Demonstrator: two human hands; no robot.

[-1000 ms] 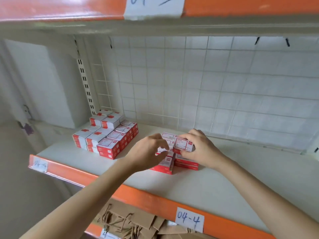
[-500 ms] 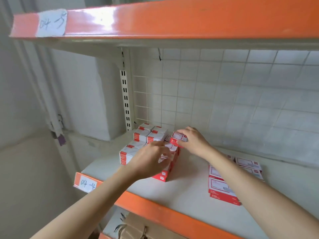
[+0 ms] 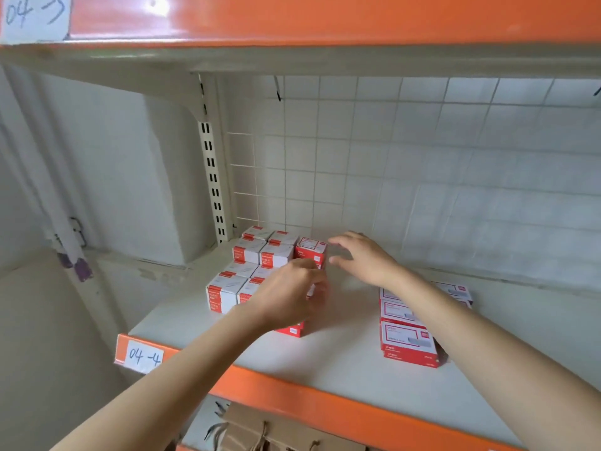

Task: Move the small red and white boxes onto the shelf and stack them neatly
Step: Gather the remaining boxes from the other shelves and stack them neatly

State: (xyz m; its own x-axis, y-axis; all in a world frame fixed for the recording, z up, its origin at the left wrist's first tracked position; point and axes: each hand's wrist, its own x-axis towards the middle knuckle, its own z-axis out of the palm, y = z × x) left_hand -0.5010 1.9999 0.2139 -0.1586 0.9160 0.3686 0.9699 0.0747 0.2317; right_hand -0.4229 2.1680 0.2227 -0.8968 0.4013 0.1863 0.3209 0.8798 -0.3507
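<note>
The head view is filled by a white shelf (image 3: 341, 359) edged in orange, with a white wire grid (image 3: 357, 157) standing behind it. On the left part of the shelf a block of small red and white boxes (image 3: 250, 265) is stacked in close rows, two layers high at the front. At the back right corner of this block a single red box (image 3: 310, 250) is seen standing on top, its red face turned outward.

The left hand (image 3: 286, 296) is laid over the right front part of the block, its fingers (image 3: 309, 271) curled down onto the boxes beneath; whether any box is actually clamped by them cannot be told, since the boxes under the palm are hidden. The right hand (image 3: 361, 258) is held just beside the single red box, its fingers (image 3: 338, 244) spread apart and relaxed, with nothing held in them; whether the fingertips touch the box cannot be told.

Further right on the shelf, well apart from the block, a second group of flatter red and white boxes (image 3: 408, 340) is laid in low stacks, partly covered by the right forearm. A handwritten label "04-4" (image 3: 143, 357) is fixed to the orange front edge, and "04-5" (image 3: 34, 14) to the beam above. Brown paper bags (image 3: 260, 431) are seen below the shelf.
</note>
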